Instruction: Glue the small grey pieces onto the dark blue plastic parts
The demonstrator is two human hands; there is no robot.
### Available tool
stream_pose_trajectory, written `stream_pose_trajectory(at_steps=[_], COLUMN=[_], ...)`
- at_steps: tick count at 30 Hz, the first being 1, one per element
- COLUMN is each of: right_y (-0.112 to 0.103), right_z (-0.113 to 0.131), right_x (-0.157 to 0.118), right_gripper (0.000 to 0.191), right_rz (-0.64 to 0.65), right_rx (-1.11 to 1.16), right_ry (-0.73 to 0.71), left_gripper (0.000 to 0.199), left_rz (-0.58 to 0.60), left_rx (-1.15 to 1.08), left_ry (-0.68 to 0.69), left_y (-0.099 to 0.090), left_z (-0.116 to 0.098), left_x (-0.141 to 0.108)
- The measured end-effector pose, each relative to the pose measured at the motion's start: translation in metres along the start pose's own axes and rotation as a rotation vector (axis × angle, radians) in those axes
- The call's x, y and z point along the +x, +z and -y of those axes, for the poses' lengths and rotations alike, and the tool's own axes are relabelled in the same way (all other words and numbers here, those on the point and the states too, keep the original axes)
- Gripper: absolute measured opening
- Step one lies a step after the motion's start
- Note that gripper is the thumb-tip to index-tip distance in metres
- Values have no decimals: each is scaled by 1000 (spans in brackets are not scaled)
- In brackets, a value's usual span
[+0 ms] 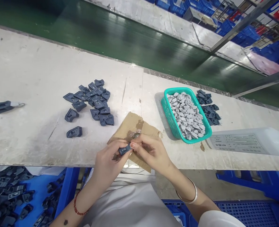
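My left hand [110, 160] pinches a small dark blue-grey plastic part [124, 149] between thumb and fingers, just above the bench's front edge. Thumb and fingertips of my right hand [153, 151] are pressed together at the part's right end; whatever they hold is too small to make out. Under both hands lies a piece of brown cardboard [127, 124] with wet-looking stains. A loose pile of similar dark plastic parts [98, 102] sits to the left. On the right, a green plastic basket [165, 108] holds many small light grey pieces [186, 115].
A white plastic bottle [243, 140] lies on its side at the right. More dark parts [210, 112] rest behind the basket. Another dark part [0, 107] is at far left. Beyond the bench runs a green conveyor belt [130, 41]. A blue bin [68, 189] with dark parts stands below left.
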State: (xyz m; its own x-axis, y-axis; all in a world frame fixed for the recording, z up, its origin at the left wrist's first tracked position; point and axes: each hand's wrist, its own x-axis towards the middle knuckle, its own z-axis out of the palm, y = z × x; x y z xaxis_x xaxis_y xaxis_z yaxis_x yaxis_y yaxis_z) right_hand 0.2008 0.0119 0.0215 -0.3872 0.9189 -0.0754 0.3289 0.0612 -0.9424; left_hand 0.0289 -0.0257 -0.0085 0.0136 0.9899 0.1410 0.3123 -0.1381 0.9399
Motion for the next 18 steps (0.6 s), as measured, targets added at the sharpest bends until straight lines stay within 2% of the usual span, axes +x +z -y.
stream_pose_trajectory(at_steps=[5, 9, 12, 18], right_y=[0, -2, -3, -3], right_z=[-2, -2, -1, 13], right_x=[-2, -4, -5, -4], right_gripper=[23, 14, 11, 12], right_rz=[-15, -54, -45, 8], right_rx=[114, 182, 131, 1], right_ry=[42, -2, -44, -99], left_gripper=[3, 20, 16, 16], left_rz=[62, 234, 336, 287], left_rx=[-87, -263, -240, -225], left_ry=[-79, -203, -212, -181], left_y=[-4, -14, -20, -20], left_z=[-4, -6, -3, 3], left_x=[3, 9, 10, 4])
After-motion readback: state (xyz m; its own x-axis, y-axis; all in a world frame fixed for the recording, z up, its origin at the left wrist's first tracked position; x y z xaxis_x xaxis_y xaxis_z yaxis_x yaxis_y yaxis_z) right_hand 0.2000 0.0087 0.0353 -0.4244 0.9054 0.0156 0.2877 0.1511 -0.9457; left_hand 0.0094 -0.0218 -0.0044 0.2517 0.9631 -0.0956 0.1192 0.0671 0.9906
